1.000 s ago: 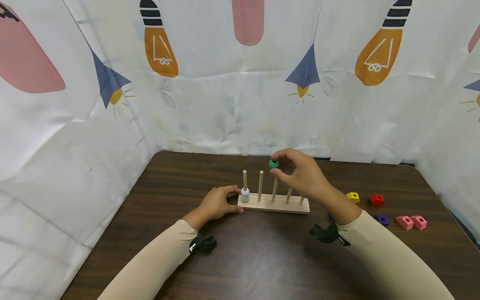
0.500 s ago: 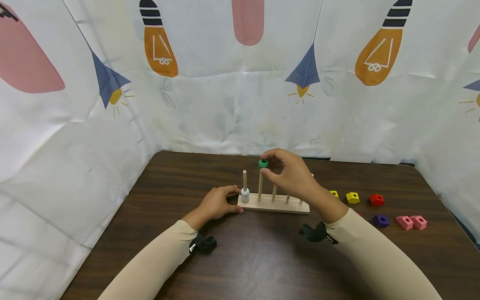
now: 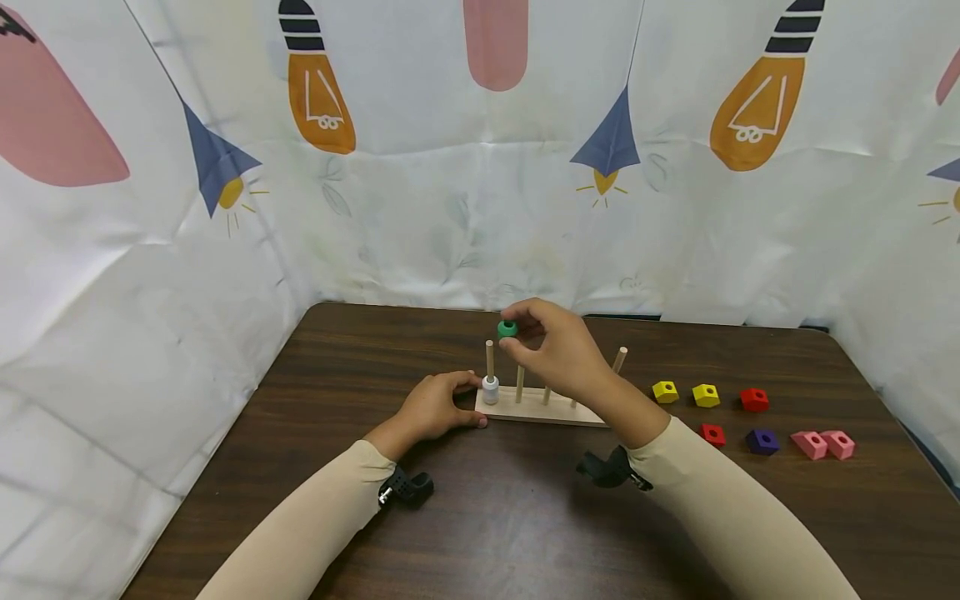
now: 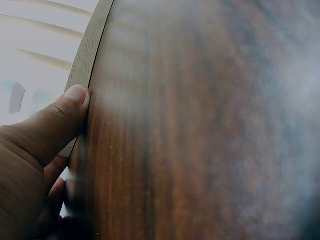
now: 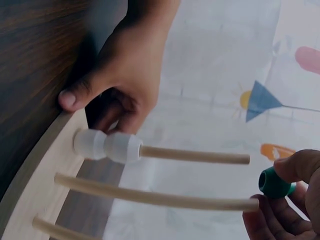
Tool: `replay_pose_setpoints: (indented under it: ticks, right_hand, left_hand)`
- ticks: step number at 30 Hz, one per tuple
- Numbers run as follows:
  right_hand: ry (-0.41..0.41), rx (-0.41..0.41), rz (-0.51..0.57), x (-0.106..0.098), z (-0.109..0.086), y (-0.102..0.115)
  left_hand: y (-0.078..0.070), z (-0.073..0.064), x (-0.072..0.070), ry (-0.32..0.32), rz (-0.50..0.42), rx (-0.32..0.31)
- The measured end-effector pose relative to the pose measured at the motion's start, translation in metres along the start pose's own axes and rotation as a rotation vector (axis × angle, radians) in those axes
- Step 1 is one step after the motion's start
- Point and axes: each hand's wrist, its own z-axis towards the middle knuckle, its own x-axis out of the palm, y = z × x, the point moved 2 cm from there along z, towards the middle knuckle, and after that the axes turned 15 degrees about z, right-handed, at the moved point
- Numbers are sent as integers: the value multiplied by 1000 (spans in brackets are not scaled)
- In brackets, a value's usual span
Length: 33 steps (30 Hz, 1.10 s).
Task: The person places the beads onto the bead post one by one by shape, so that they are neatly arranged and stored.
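A wooden peg stand (image 3: pixel 540 412) with several upright pegs lies on the table. Its left end is gripped by my left hand (image 3: pixel 431 407), the thumb (image 4: pixel 75 97) along the front edge. Two white beads (image 5: pixel 107 145) are stacked on the leftmost peg (image 5: pixel 195 155). Between thumb and fingers, my right hand (image 3: pixel 561 350) pinches a green bead (image 3: pixel 507 330) with a hole through it. The bead is up near the tip of the leftmost peg, slightly to its right and apart from it. My right forearm and hand hide parts of the other pegs.
To the right lie loose blocks with holes: two yellow (image 3: pixel 665 392), two red (image 3: pixel 754 400), a purple one (image 3: pixel 762 442) and two pink (image 3: pixel 810 445). Behind the dark wooden table (image 3: pixel 480 533) hangs a printed white curtain (image 3: pixel 480 217).
My right hand has carried the green bead leftward along the peg tops, from the third peg toward the leftmost one. More blocks show on the right. My left hand stays put.
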Motion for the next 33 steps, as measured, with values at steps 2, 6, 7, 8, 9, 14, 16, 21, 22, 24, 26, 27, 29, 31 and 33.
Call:
replay_pose_setpoints:
  ticks: [2, 6, 7, 8, 9, 14, 16, 21, 22, 24, 26, 27, 29, 31, 33]
  right_hand:
    - [-12, 3, 11, 3, 1, 1]
    - [-29, 11, 13, 11, 2, 1]
    - [-30, 12, 9, 13, 2, 1]
    - [-31, 15, 4, 15, 2, 1]
    - [-33, 16, -2, 17, 2, 1]
    - [-45, 17, -11, 27, 1, 1]
    - [-60, 9, -19, 29, 0, 0]
    - [-87, 6, -29, 33, -2, -4]
    - [-87, 12, -28, 34, -2, -6]
    - [-85, 26, -25, 36, -3, -9]
    - [-87, 39, -26, 39, -4, -13]
    - [-89, 42, -24, 40, -5, -15]
    - [-91, 44, -11, 42, -7, -19]
    - [-94, 45, -8, 44, -8, -24]
    - [-95, 38, -9, 45, -9, -28]
  left_hand:
    - [0, 0, 0, -4, -4, -2]
    - [0, -1, -1, -8, -11, 0]
    - [0, -1, -1, -8, -14, 3]
    - [0, -1, -1, -8, -16, 6]
    - [1, -1, -1, -9, -18, 8]
    - [2, -1, -1, -16, -26, 21]
    - [2, -1, 0, -15, -30, 24]
    - [3, 0, 1, -12, -24, 24]
    - [3, 0, 1, -12, -19, 23]
    - [2, 0, 0, -12, -11, 21]
    - [2, 0, 0, -12, -4, 20]
    - [2, 0, 0, -11, -2, 19]
    - [2, 0, 0, -10, -3, 16]
    - [2, 0, 1, -12, -4, 15]
    - [2, 0, 1, -14, -5, 13]
